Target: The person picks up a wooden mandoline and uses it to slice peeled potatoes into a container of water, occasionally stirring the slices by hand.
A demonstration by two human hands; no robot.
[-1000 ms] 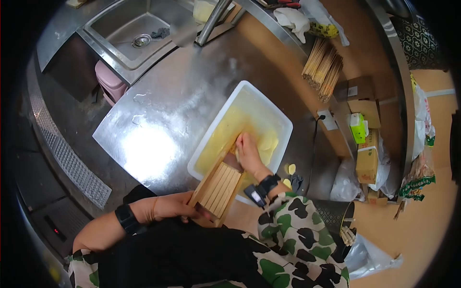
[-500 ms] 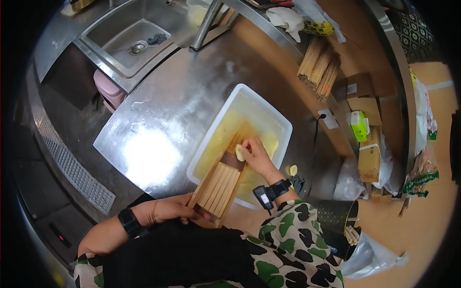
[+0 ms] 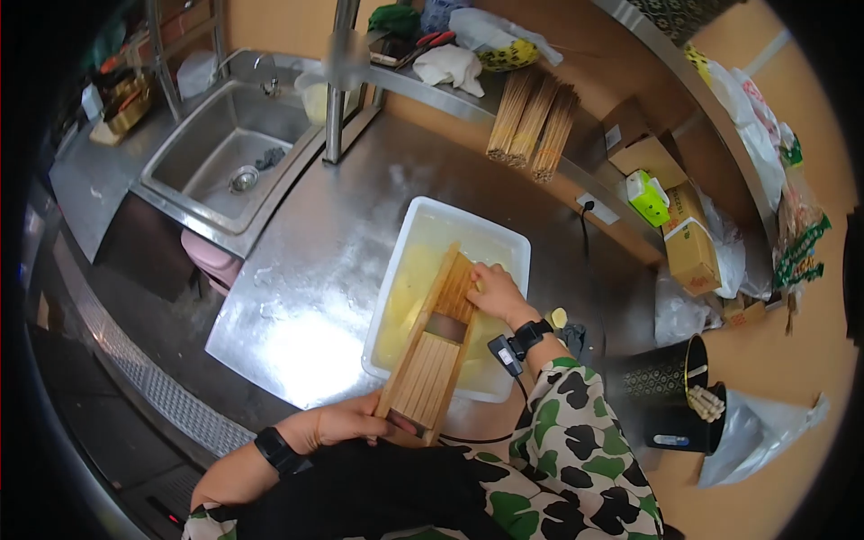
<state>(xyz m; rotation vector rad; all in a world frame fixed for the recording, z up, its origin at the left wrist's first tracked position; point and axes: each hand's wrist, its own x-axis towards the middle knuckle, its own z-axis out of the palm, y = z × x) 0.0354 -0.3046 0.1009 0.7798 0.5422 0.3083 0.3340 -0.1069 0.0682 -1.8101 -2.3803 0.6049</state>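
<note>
A wooden mandoline slicer (image 3: 423, 382) leans over a white tub (image 3: 391, 279), its far end inside the rim. My left hand (image 3: 355, 419) is closed around the slicer's near end, close to my body. At the far half, beyond the blade, my right hand (image 3: 498, 295) has its fingers closed by the slicer's right edge. A pale yellow potato piece (image 3: 478, 286) shows slightly at its fingertips; the hand hides most of it. Pale yellow slices (image 3: 405, 306) lie in cloudy liquid in the tub.
The tub stands on a steel table (image 3: 297, 261). Right of it lie a yellowish piece (image 3: 559, 317) and a dark crumpled bag (image 3: 574, 338). A sink (image 3: 193, 171) is at the left. Bundled sticks (image 3: 533, 121) rest on the back shelf; black bins (image 3: 666, 373) stand at the right.
My right hand has moved from near the blade to the right edge of the slicer's far half, its potato piece now mostly hidden. My left hand keeps its grip. The view has shifted.
</note>
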